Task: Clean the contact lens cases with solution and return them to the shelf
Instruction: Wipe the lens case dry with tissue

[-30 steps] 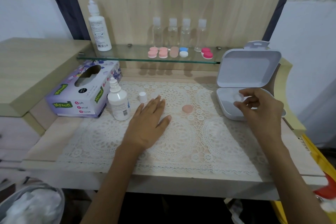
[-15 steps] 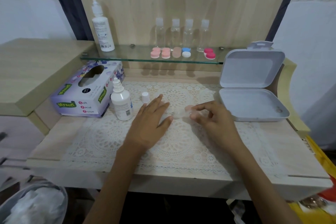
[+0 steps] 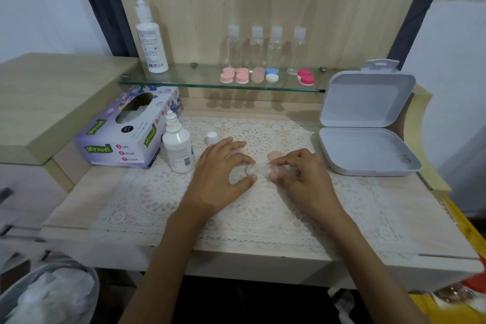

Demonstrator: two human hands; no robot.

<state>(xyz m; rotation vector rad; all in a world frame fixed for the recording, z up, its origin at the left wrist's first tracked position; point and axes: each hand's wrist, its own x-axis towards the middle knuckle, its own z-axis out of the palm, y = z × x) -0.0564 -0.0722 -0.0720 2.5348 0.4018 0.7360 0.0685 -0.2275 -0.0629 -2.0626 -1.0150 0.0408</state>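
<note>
A clear contact lens case (image 3: 259, 170) lies on the lace mat, pinched at its two ends by my left hand (image 3: 222, 173) and my right hand (image 3: 299, 175). A pink cap (image 3: 274, 156) rests on the mat just behind my right fingers. The small solution bottle (image 3: 178, 148) stands uncapped left of my left hand, its white cap (image 3: 212, 137) beside it. On the glass shelf (image 3: 184, 81) sit several lens cases: pink (image 3: 234, 75), tan (image 3: 258, 74), blue-white (image 3: 272, 75) and red (image 3: 305, 77).
A tissue box (image 3: 126, 131) stands at the left. An open grey plastic box (image 3: 368, 150) sits at the right. A tall solution bottle (image 3: 151, 39) and several clear bottles (image 3: 265, 46) stand on the shelf. A bin with tissues (image 3: 47, 294) is below left.
My right hand came from the grey box to the mat centre with the clear case. My left hand lifted off the mat and took the case's other end.
</note>
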